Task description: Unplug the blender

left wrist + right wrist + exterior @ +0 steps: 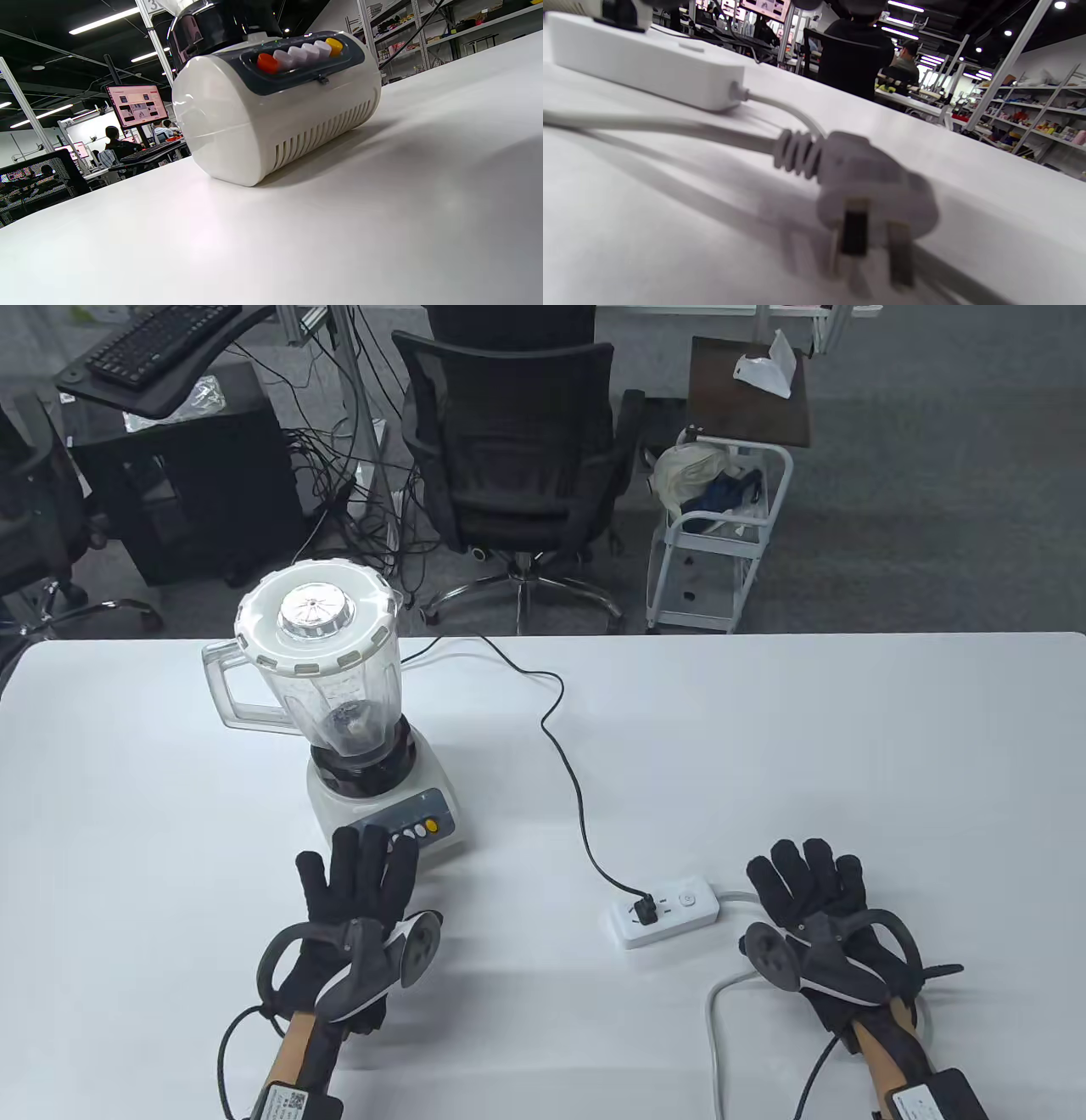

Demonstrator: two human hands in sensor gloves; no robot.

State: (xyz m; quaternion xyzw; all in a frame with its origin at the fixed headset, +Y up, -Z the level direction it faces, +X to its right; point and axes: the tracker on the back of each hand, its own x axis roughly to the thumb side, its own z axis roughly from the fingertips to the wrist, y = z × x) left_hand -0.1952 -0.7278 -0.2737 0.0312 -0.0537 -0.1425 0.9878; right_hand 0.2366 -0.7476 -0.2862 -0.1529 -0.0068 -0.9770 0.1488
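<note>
White table [848,746] held blender [339,712], its black plug [646,909] seated in power strip [662,913]. Left hand [356,899] and right hand [814,899] lay flat, fingers spread, gripping nothing. Best: right pins strip, left pulls plug straight up.

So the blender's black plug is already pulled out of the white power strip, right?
Not quite. In the table view the black plug is still pushed into the white power strip, with its cord running back to the blender. Neither the left hand nor the right hand touches it.
</note>
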